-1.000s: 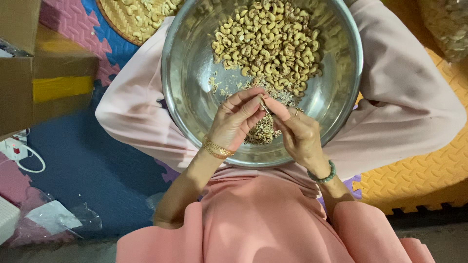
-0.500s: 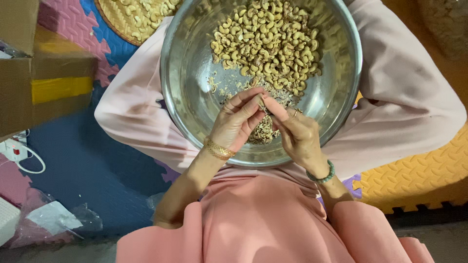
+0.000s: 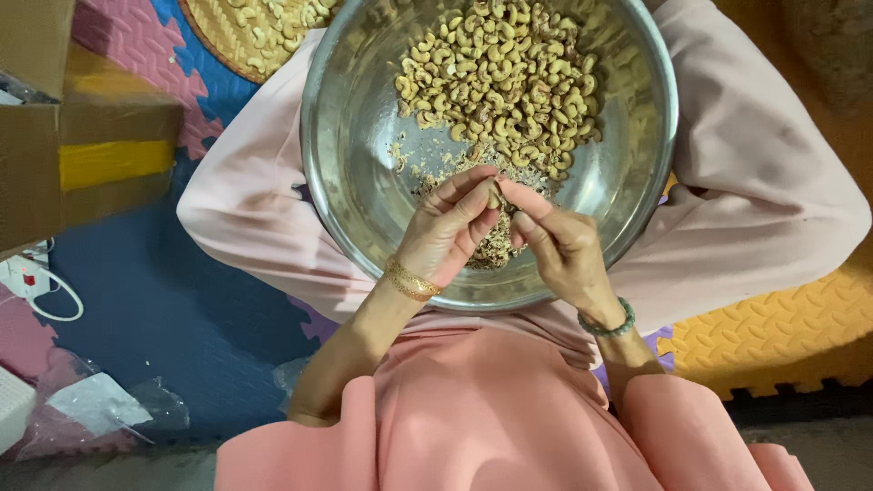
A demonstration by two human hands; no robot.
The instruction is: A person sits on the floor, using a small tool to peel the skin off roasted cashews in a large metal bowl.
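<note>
**Both hands pinched on one cashew above the steel bowl**

The left hand (image 3: 446, 232) was positioned over the near half of the steel bowl (image 3: 346, 136), with its fingers curled inward and the thumb and forefinger closed together at the tips. The right hand (image 3: 559, 245) was positioned just beside it, likewise curled, with its fingertips meeting those of the left hand. A single small cashew (image 3: 496, 193) was gripped between the two sets of fingertips; most of it was hidden by the fingers, so its condition could not be determined. Neither hand was open; both were closed to a fine pinch rather than a full fist.

The bowl rested on the person's lap, across the pink garment (image 3: 491, 409). A heap of pale cashews (image 3: 500, 82) occupied the far half of the bowl. Directly beneath the hands lay a smaller pile of brownish skins and fragments (image 3: 491, 250), with loose crumbs scattered over the bare metal to the left of it.

A gold bangle (image 3: 411, 280) encircled the left wrist, and a green bead bracelet (image 3: 607, 323) encircled the right wrist.

Beyond the bowl, at the upper left, a woven tray (image 3: 232, 36) held further cashews. A cardboard box (image 3: 82, 136) stood at the left edge. The floor consisted of interlocking foam mats (image 3: 773, 336) in blue, pink and yellow.
</note>
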